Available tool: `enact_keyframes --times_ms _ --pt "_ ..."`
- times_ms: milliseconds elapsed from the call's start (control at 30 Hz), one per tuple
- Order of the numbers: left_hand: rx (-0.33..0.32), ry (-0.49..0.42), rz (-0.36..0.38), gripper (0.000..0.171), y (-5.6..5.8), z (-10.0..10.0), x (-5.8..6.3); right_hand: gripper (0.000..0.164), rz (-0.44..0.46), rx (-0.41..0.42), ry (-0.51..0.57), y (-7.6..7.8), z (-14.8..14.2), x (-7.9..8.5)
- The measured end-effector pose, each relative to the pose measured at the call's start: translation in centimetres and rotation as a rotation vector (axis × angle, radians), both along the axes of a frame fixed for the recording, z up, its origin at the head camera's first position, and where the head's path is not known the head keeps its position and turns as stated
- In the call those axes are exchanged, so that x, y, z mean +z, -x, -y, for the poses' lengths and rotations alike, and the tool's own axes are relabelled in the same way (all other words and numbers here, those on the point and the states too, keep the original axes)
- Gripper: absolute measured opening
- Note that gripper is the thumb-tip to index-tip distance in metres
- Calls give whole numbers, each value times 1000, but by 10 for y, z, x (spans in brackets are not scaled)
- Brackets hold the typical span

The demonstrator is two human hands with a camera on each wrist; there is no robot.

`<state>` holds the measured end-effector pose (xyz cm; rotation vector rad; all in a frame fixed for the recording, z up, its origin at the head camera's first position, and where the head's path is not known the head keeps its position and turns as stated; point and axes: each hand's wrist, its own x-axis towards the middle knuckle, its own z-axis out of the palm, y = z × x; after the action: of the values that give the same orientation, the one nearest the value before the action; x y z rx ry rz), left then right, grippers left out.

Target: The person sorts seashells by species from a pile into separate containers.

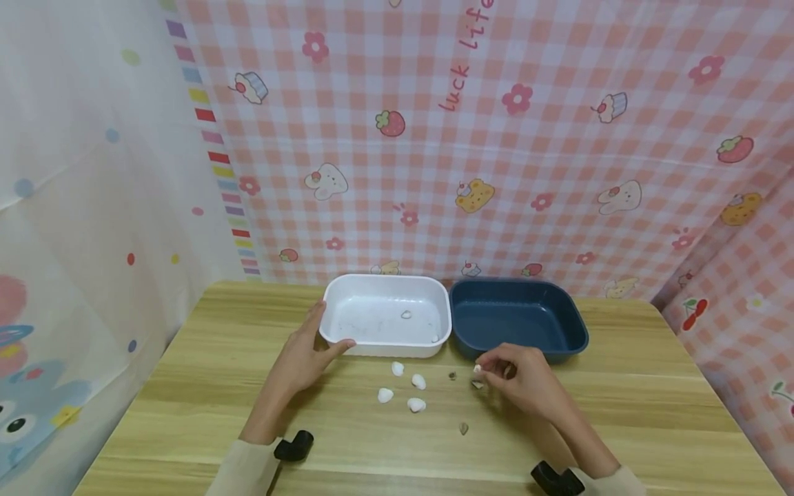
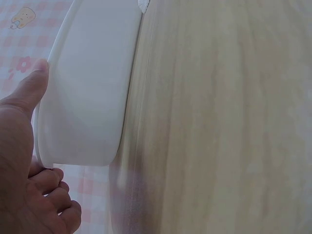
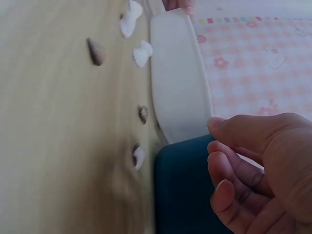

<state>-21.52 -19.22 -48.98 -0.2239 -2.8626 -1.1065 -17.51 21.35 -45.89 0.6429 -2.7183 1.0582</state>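
My left hand (image 1: 304, 358) grips the left end of a white plastic basin (image 1: 384, 349), its thumb at the near rim. In the left wrist view that thumb (image 2: 34, 85) lies against the rim, the other fingers curled by the corner. Inside the basin lie a pale shell (image 1: 406, 315) and a smaller one (image 1: 435, 339). My right hand (image 1: 527, 379) pinches a small whitish shell (image 1: 477, 368) just in front of a dark blue basin (image 1: 521, 324); the right wrist view does not show this shell clearly. Below those fingertips, a dark-and-white shell (image 3: 139, 157) lies on the table.
Several white shells, one of them nearest the front (image 1: 416, 405), lie before the white basin. A tiny dark shell (image 1: 452, 376) and a brown pointed shell (image 1: 464, 428) lie farther right on the wooden table (image 1: 372, 461). Behind the two side-by-side basins hangs a checked cloth (image 1: 434, 158).
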Motion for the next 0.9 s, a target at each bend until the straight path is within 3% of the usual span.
enact_keyframes --times_ms 433,900 --pt "-4 -18 -6 115 1 -1 0 9 -40 -35 14 22 22 19" --pt "-2 -15 -7 115 0 0 0 11 -30 -49 29 55 50 22"
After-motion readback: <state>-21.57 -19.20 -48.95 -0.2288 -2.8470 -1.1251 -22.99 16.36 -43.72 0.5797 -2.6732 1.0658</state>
